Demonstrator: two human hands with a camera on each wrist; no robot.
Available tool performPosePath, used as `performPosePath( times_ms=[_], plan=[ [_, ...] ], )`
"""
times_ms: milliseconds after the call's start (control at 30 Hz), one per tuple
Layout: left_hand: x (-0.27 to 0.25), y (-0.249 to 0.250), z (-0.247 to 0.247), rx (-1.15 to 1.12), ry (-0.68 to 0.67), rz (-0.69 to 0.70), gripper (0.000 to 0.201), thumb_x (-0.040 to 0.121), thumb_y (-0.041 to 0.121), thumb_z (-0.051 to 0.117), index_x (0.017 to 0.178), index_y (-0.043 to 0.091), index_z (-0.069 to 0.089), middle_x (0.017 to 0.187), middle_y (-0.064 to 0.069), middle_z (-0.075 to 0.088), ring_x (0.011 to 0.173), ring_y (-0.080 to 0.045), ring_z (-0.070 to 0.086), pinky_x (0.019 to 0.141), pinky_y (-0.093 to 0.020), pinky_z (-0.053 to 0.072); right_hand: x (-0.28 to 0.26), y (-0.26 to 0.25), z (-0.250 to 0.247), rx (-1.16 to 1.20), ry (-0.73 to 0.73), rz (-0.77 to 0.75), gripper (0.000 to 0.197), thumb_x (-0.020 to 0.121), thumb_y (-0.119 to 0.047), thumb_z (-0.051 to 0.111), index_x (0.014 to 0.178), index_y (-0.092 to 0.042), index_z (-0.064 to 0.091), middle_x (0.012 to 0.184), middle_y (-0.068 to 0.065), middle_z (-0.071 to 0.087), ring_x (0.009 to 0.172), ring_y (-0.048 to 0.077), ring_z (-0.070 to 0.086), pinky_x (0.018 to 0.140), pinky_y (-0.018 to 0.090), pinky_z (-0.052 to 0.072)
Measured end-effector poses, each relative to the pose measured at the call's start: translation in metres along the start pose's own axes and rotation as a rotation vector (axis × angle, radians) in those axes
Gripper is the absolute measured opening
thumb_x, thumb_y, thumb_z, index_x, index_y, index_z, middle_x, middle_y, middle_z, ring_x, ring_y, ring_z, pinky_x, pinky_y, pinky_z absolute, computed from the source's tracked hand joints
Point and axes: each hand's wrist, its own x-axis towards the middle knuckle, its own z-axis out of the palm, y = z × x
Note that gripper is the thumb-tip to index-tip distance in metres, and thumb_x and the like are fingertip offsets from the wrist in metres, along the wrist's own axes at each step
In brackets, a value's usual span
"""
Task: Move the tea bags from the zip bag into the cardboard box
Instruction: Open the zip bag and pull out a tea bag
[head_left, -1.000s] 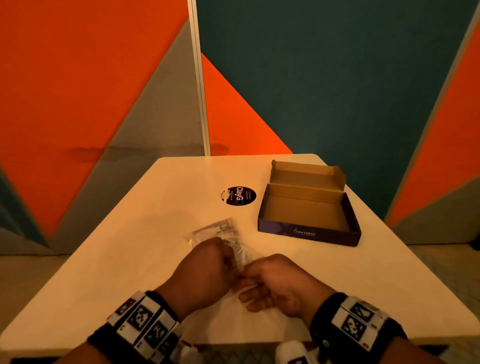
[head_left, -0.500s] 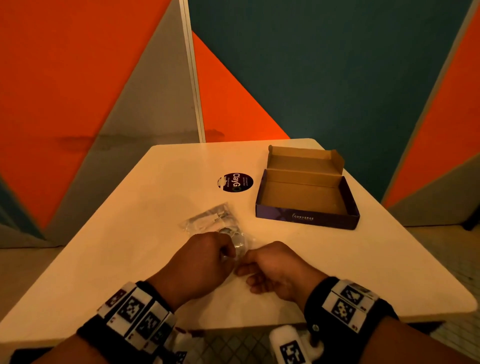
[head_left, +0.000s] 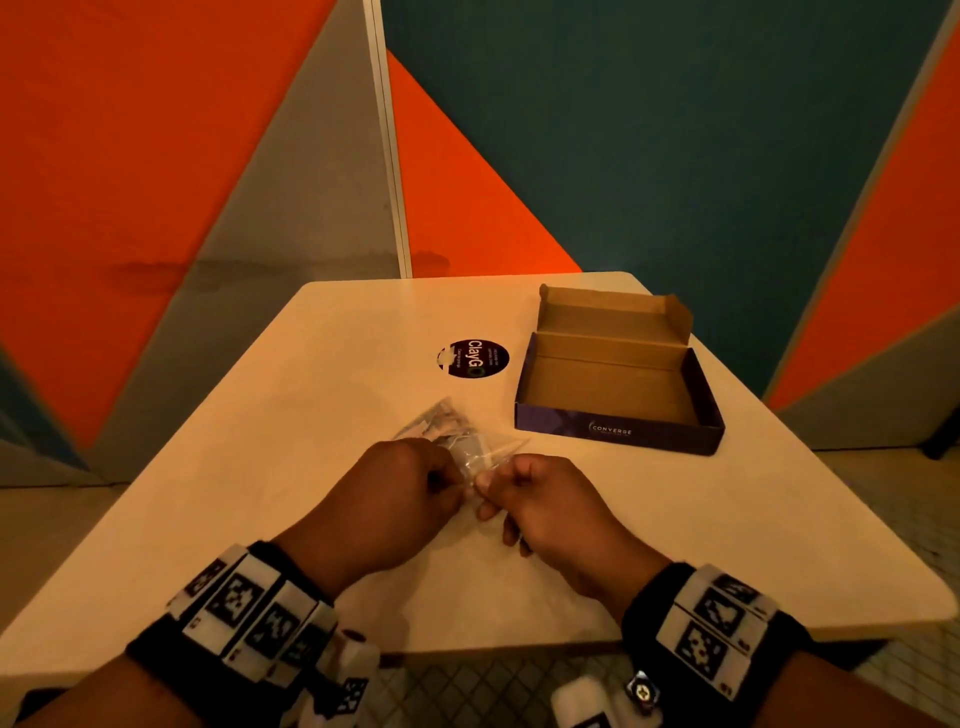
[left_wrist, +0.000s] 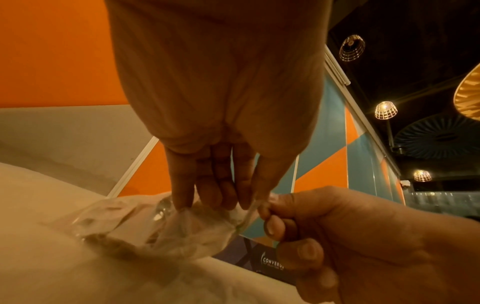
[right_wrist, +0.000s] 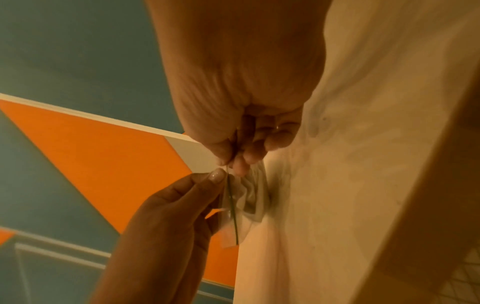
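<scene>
Both hands, left hand (head_left: 400, 493) and right hand (head_left: 540, 499), pinch the zip bag (head_left: 457, 441) mouth; tea bags remain inside, cardboard box (head_left: 618, 384) empty.

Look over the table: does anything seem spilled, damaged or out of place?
Nothing stands out. The cardboard box sits open and empty, lid back; both the left hand and right hand pinch the zip bag, intact, tea bags inside.

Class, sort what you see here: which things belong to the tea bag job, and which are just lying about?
Belongs to the job:
zip bag, pinched at its mouth by left hand and right hand
tea bags inside it
cardboard box, open

Just lying about:
round black sticker
table
</scene>
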Motion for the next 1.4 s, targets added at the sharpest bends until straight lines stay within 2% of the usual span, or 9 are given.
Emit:
performPosePath(
  times_ms=[133,300,400,500,633,800,1033,1200,1400],
  plan=[
    [0.002,0.006,-0.009,0.076,-0.007,0.036,0.015,0.093,0.027,0.059,0.080,0.022,0.064,0.078,0.004,0.063,0.069,-0.011,0.055,0.065,-0.030,0.045,0.001,-0.006,0.000,-0.132,0.029,-0.119,0.016,0.098,-0.030,0.059,0.088,-0.021,0.068,0.076,-0.002,0.073,0.053,0.003,0.058,0.051,0.017,0.044],
    [0.005,0.012,-0.012,0.159,0.037,0.092,0.018,0.096,0.026,0.053,0.078,0.024,0.047,0.073,0.007,0.046,0.064,-0.012,0.043,0.060,-0.029,0.028,0.002,-0.013,0.001,-0.266,0.056,-0.178,0.022,0.098,-0.036,0.056,0.085,-0.019,0.060,0.075,-0.001,0.068,0.067,0.017,0.064,0.067,0.035,0.053],
    [0.005,0.016,-0.010,0.156,0.076,0.089,0.018,0.096,0.025,0.053,0.079,0.019,0.048,0.076,0.002,0.048,0.069,-0.020,0.049,0.061,-0.030,0.030,0.003,-0.016,-0.001,-0.288,0.047,-0.143,0.023,0.099,-0.035,0.054,0.087,-0.016,0.059,0.073,0.003,0.066,0.062,0.016,0.062,0.056,0.029,0.048],
    [0.015,0.002,-0.026,0.081,0.236,-0.030,0.019,0.093,0.022,0.057,0.076,0.013,0.054,0.074,-0.004,0.059,0.070,-0.028,0.058,0.062,-0.036,0.042,0.000,-0.008,-0.003,-0.349,-0.021,-0.094,0.019,0.096,-0.028,0.055,0.087,-0.011,0.059,0.069,0.006,0.065,0.062,0.021,0.065,0.060,0.032,0.050],
    [0.021,-0.013,-0.049,0.052,0.261,-0.134,0.021,0.095,0.031,0.059,0.076,0.021,0.056,0.071,0.002,0.064,0.069,-0.019,0.062,0.064,-0.034,0.048,-0.006,0.005,-0.004,-0.307,0.032,-0.005,0.021,0.091,-0.031,0.060,0.082,-0.012,0.062,0.060,0.002,0.062,0.052,0.012,0.060,0.050,0.023,0.044],
    [0.013,-0.006,-0.044,0.088,0.257,-0.062,0.019,0.091,0.034,0.062,0.075,0.026,0.058,0.074,0.008,0.062,0.068,-0.012,0.057,0.062,-0.031,0.046,0.000,0.002,-0.007,-0.343,0.098,-0.041,0.019,0.088,-0.034,0.063,0.079,-0.018,0.066,0.073,-0.002,0.068,0.072,0.019,0.067,0.076,0.041,0.058],
    [0.019,-0.010,-0.018,-0.195,0.003,-0.028,0.012,0.093,0.022,0.062,0.082,0.025,0.063,0.128,0.010,0.062,0.117,-0.006,0.057,0.094,-0.024,0.043,-0.014,-0.004,-0.012,-0.584,0.240,-0.198,0.027,0.085,-0.042,0.067,0.073,-0.025,0.050,0.066,-0.006,0.057,0.063,0.008,0.054,0.061,0.031,0.048],
    [0.027,-0.013,-0.006,-0.300,-0.048,-0.071,0.014,0.095,0.025,0.061,0.082,0.024,0.060,0.122,0.007,0.068,0.111,-0.006,0.063,0.096,-0.036,0.050,-0.013,-0.006,-0.008,-0.684,0.149,-0.231,0.020,0.088,-0.048,0.061,0.095,-0.034,0.073,0.092,-0.014,0.072,0.084,0.006,0.065,0.078,0.029,0.056],
    [0.028,-0.013,-0.003,-0.275,-0.044,-0.074,0.012,0.095,0.030,0.060,0.086,0.022,0.062,0.106,0.004,0.072,0.100,-0.016,0.067,0.088,-0.046,0.053,0.013,-0.001,0.002,-0.725,0.139,-0.205,0.039,0.085,-0.053,0.059,0.122,-0.041,0.063,0.106,-0.010,0.073,0.097,0.016,0.066,0.084,0.034,0.056]
  ],
)
